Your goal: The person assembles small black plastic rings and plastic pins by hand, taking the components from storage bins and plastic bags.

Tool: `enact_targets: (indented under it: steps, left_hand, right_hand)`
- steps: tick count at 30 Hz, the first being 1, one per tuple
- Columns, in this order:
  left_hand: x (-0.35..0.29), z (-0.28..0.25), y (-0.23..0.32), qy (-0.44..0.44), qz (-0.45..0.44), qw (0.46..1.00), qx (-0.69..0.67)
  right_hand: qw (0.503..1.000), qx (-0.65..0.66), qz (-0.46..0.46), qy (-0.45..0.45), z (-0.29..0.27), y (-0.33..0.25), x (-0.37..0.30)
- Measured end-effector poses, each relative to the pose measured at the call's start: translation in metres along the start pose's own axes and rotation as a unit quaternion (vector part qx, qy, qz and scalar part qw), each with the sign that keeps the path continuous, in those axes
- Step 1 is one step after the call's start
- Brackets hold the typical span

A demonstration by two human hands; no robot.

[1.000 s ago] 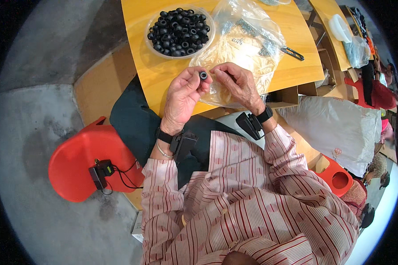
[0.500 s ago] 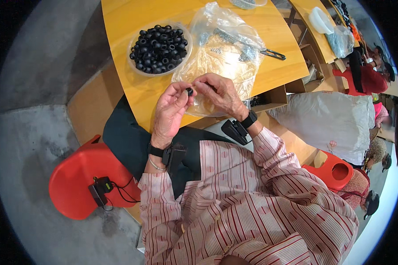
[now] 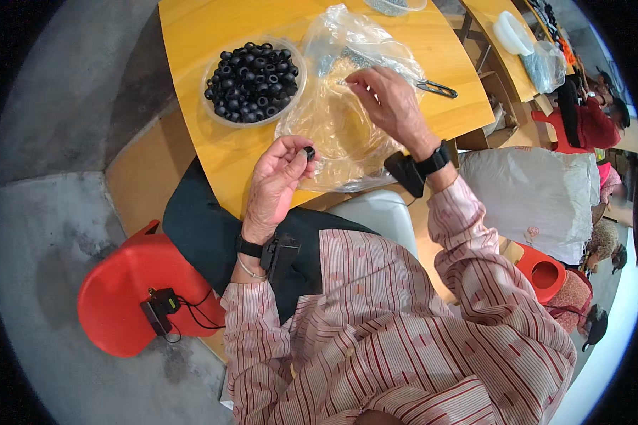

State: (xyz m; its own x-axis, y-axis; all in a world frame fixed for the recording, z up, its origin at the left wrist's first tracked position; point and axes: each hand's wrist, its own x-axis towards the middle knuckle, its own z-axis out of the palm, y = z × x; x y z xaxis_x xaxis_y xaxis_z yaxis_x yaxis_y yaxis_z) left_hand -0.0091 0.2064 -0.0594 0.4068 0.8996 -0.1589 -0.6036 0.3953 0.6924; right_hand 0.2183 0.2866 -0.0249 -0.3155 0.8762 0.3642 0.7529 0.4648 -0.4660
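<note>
Between the thumb and fingers of my left hand (image 3: 273, 184) is a small black ring-shaped part (image 3: 310, 152), its hole partly showing. That hand hovers by the near edge of the yellow table (image 3: 216, 159). My right hand (image 3: 391, 106) is over a clear plastic bag (image 3: 344, 166), thumb and forefinger pinched together; whatever is between them is too small to make out. Beyond my left hand stands a clear round bowl (image 3: 207, 108) heaped with black ring-shaped parts (image 3: 252, 81) like the held one. Small greyish bits lie in the bag's far part.
A dark tool with a looped handle (image 3: 438, 89) lies at the bag's right side. Another clear bowl (image 3: 395, 7) sits at the table's far edge. On the floor stand a red chair (image 3: 138, 290) at left and a large white sack (image 3: 528, 198) at right. Other people sit farther right.
My right hand has moved away from my left, going farther out and to the right over the bag. The left hand keeps the black part and has barely shifted.
</note>
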Motion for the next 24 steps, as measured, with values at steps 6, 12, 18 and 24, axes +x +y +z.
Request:
enact_targets:
  steps: [6, 12, 18, 24]
  left_hand:
    - [-0.004, -0.003, 0.003, -0.003, -0.001, 1.0, 0.003]
    - [-0.007, -0.012, 0.005, -0.001, 0.005, 1.0, 0.007]
    - [-0.008, -0.018, 0.005, 0.005, 0.001, 1.0, 0.007]
    - [-0.01, -0.017, 0.001, -0.001, 0.005, 1.0, 0.0]
  right_hand:
    - [0.988, -0.126, -0.076, -0.045, 0.009, 0.013, 0.019]
    - [0.976, -0.187, -0.069, -0.085, 0.03, 0.006, 0.028]
    - [0.989, 0.09, 0.068, -0.095, 0.028, 0.001, 0.029]
    - [0.885, 0.372, 0.23, -0.159, 0.01, -0.014, 0.018]
